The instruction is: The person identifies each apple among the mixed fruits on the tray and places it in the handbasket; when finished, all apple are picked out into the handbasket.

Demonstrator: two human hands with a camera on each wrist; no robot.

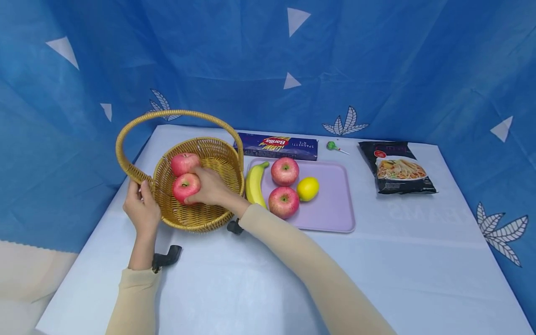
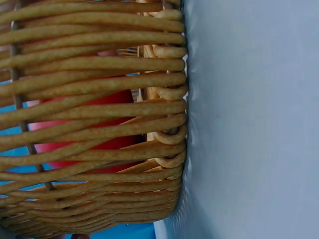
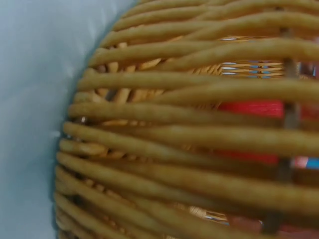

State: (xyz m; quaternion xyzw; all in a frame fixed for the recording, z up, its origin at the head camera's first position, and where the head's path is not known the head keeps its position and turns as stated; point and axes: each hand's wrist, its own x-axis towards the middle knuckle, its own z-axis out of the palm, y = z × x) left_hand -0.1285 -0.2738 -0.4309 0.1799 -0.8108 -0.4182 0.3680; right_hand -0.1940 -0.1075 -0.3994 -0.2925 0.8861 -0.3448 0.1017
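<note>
A woven basket (image 1: 197,227) with a tall arched handle stands at the left of the table. At its left side my left hand (image 1: 143,209) grips the foot of the handle by the rim. My right hand (image 1: 211,186) reaches over the basket's right rim and holds a red apple (image 1: 184,186), fingers on its far side and thumb nearer me. A second apple (image 1: 184,163) sits just behind, against the basket's far left wall. Through the wicker weave, red apple skin (image 2: 94,144) shows in the left wrist view, and also red (image 3: 254,108) in the right wrist view.
Right of the basket, a lilac tray (image 1: 328,209) carries a banana (image 1: 254,185), two apples (image 1: 284,171) and a lemon (image 1: 308,189). Behind lie a blue spaghetti box (image 1: 278,146) and a green lollipop (image 1: 332,145). A black noodle packet (image 1: 398,170) lies farther right.
</note>
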